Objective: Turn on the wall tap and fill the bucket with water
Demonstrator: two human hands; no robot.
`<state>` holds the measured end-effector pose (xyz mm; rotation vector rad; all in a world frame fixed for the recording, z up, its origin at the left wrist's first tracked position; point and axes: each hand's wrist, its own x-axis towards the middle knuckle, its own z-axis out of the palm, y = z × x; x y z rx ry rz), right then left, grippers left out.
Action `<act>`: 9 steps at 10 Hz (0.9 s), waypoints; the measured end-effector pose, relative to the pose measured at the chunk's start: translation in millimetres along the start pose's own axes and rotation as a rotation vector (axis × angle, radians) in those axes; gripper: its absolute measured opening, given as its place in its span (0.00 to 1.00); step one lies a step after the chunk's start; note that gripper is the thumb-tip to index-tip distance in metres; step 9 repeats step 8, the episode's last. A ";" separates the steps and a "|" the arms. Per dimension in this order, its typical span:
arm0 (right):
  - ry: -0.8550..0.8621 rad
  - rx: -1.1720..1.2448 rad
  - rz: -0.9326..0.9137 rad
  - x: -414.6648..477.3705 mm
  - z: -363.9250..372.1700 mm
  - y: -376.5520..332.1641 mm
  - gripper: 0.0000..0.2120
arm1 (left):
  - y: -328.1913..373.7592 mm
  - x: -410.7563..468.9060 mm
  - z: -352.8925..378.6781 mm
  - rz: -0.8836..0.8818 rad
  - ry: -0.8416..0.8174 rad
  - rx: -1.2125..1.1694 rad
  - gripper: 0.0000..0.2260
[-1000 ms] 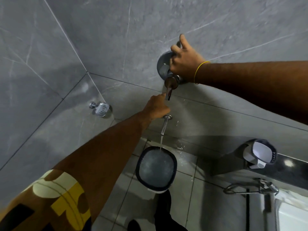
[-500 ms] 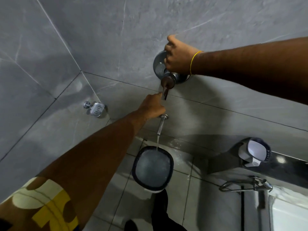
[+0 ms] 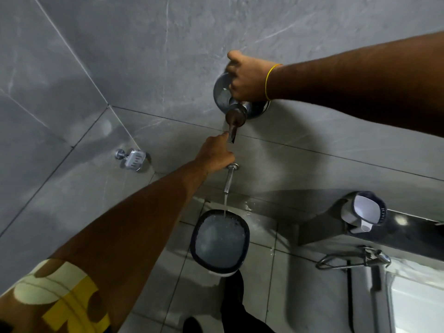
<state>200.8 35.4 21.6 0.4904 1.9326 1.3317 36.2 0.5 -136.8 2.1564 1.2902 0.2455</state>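
A chrome wall tap control (image 3: 222, 96) with a round plate and a lever knob (image 3: 236, 115) sits on the grey tiled wall. My right hand (image 3: 248, 78) is closed on its upper part. My left hand (image 3: 216, 152) reaches to the wall just under the lever, fingers curled, its fingertip touching the lever's tip. Beside that hand a chrome spout (image 3: 229, 179) pours a thin stream of water. Below on the floor stands a white bucket with a dark rim (image 3: 199, 258), nearly full of water.
A chrome soap dish (image 3: 134, 159) is fixed to the left wall. At the right, a dark ledge (image 3: 408, 233) holds a mug (image 3: 365, 211). Below it are a basin tap (image 3: 355, 259) and a white basin edge (image 3: 418, 306). My dark-clothed leg (image 3: 234, 306) stands by the bucket.
My right hand has shifted up on the tap control and its fingers have closed tighter. Water keeps running into the bucket. The view has drifted slightly.
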 end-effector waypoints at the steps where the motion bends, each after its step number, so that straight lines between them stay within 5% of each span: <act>1: -0.014 0.009 -0.058 3.2 2.2 6.1 0.07 | 0.8 -0.2 -1.4 0.004 0.016 -0.007 0.30; 4: -0.033 0.034 -0.079 -7.8 13.3 4.7 0.07 | -0.3 -9.9 -6.0 0.021 0.009 0.001 0.30; 5: 0.139 0.277 0.247 -14.4 24.4 -21.3 0.07 | -2.4 -15.0 -12.2 0.081 0.075 0.034 0.30; 6: 0.091 0.610 0.737 -13.0 10.0 -61.3 0.06 | -3.0 -33.7 -30.4 0.094 0.180 0.090 0.34; 8: 0.027 1.036 1.104 -17.5 -19.5 -60.1 0.17 | 6.3 -58.4 -121.3 0.371 0.636 0.251 0.32; 9: 0.027 1.036 1.104 -17.5 -19.5 -60.1 0.17 | 6.3 -58.4 -121.3 0.371 0.636 0.251 0.32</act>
